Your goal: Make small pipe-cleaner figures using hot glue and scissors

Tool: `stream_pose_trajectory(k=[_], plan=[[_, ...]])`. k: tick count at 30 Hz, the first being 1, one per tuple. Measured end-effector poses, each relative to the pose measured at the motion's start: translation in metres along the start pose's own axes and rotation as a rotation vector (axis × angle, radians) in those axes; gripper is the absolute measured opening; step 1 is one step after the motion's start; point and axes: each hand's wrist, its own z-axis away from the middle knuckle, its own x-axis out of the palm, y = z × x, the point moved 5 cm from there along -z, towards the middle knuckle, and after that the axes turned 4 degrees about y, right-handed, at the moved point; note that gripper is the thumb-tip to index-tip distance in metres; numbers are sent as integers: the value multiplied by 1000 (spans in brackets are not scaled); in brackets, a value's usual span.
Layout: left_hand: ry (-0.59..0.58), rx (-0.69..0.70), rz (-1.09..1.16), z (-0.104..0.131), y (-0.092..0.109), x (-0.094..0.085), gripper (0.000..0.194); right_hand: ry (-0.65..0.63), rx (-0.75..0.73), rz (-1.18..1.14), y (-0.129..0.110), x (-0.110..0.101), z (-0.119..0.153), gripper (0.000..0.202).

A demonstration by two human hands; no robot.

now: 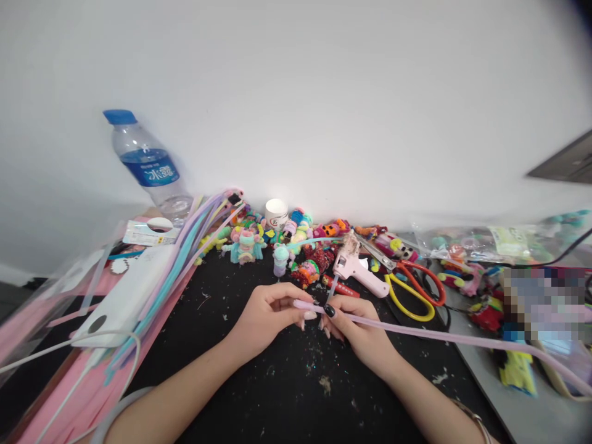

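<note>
A long lilac pipe cleaner runs from between my hands out to the right edge of the view. Its near end looks doubled over into a short, thicker piece. My left hand pinches this end between thumb and fingers. Just to the right, my right hand, with a dark thumbnail, is closed around the same pipe cleaner. Beyond my hands lies a pale pink glue gun, its nozzle end soiled brown. Scissors with yellow and red handles rest beside it. The undersides of my fingers are partly hidden.
Several fuzzy pipe-cleaner figures line the wall behind a black mat. A leaning water bottle, a bundle of pastel pipe cleaners and a white cable are at left. A paper cup stands behind the figures.
</note>
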Motion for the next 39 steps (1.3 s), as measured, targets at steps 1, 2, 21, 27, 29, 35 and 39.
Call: stream_pose_trajectory(k=[1,2,21,27,29,35,39], plan=[[-4,8,-14,0,1,0,9,-16,3,-3,1,1,0,32],[-7,15,-30,1,2,0,7,-35,7,-5,1,2,1,33],[109,-77,386,-5,0,-14,13,597,-361,1175,-15,-60,-14,44],[71,-165,437,-4,-7,-12,13,556,-176,1220,4,-71,-20,49],[77,-183,445,-4,-7,-12,16,552,-174,1194,5,-74,-20,48],[39,-222,447,-4,-5,-7,24,629,-233,941,-8,-76,-15,38],[31,-238,429,-3,-6,-6,26,569,-258,705,-13,-71,-11,28]])
